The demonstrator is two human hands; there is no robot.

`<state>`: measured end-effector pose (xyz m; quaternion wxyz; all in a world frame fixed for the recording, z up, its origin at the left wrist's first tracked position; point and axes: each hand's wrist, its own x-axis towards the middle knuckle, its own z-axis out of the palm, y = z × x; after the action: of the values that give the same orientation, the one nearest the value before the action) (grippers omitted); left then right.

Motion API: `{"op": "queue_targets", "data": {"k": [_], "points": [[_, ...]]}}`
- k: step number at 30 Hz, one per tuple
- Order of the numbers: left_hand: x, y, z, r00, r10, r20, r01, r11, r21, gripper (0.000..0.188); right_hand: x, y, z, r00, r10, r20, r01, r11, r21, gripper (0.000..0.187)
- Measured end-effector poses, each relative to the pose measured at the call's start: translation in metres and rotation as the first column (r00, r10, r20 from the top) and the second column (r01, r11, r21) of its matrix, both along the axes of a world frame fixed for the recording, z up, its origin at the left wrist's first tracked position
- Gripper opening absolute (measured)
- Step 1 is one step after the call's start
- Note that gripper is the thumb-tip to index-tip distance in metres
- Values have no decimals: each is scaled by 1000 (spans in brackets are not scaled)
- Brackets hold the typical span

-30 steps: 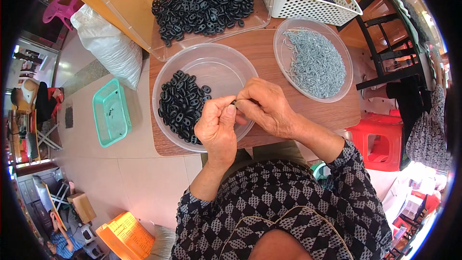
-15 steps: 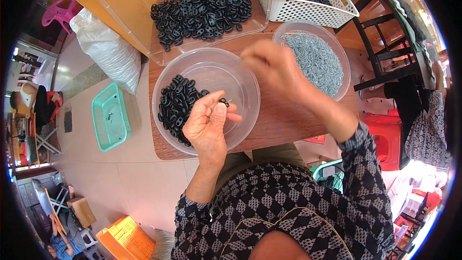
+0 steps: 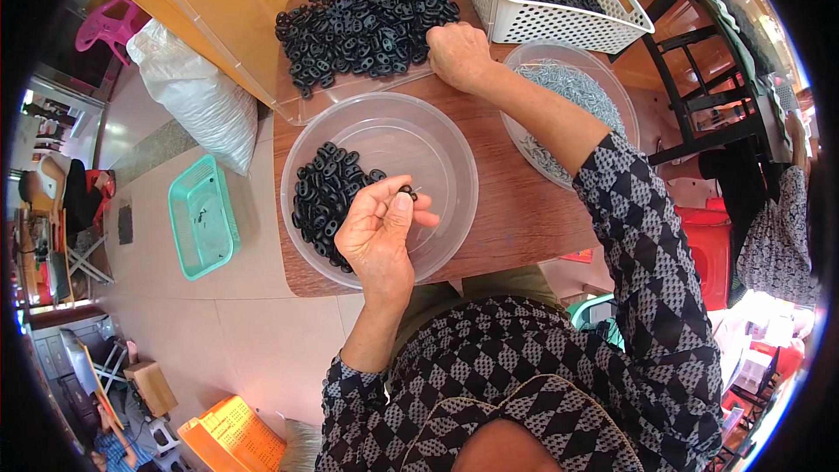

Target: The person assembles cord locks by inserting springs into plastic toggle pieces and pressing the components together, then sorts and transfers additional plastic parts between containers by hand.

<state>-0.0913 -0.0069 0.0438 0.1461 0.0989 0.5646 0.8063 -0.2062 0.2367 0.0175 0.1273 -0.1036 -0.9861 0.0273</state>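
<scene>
Over the clear round tub (image 3: 447,153), a small black piece (image 3: 407,191) sits pinched in my left hand (image 3: 376,240), while beyond it my right hand (image 3: 459,54), the nearer one, curls at the right edge of the heaped black two-holed pieces (image 3: 363,26), its grasp hidden from me.

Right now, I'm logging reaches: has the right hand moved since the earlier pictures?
Yes, farther out: the right hand was at the right rim of the round tub and is now beyond it, beside the large heap of black pieces.
</scene>
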Motion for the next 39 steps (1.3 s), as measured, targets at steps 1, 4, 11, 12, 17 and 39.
{"op": "queue_targets", "data": {"k": [1, 4, 11, 12, 17, 39], "points": [[0, 0, -1, 1000, -3, 3, 3, 1000, 5, 18, 0, 0, -1, 1000, 17, -4, -17, 1000, 7, 13], [-2, -3, -1, 1000, -4, 11, 3, 1000, 12, 18, 3, 6, -1, 1000, 16, 8, -16, 1000, -26, 13], [-11, -12, 0, 993, 55, 106, -59, 998, 38, 16, 60, -21, 31, 964, 163, -210, -265, 647, -715, 19], [-13, -13, -1, 991, 63, 119, -70, 996, 53, 16, 73, -32, 40, 971, 174, -162, -227, 474, -851, 20], [-16, -6, 1, 988, 61, 141, -75, 993, 94, 13, 115, -62, 49, 985, 164, -45, -58, 77, -995, 18], [-9, 6, -19, 989, 127, 82, -136, 984, 118, 10, 155, -103, 14, 798, 219, -561, -562, 605, -564, 13]]}}
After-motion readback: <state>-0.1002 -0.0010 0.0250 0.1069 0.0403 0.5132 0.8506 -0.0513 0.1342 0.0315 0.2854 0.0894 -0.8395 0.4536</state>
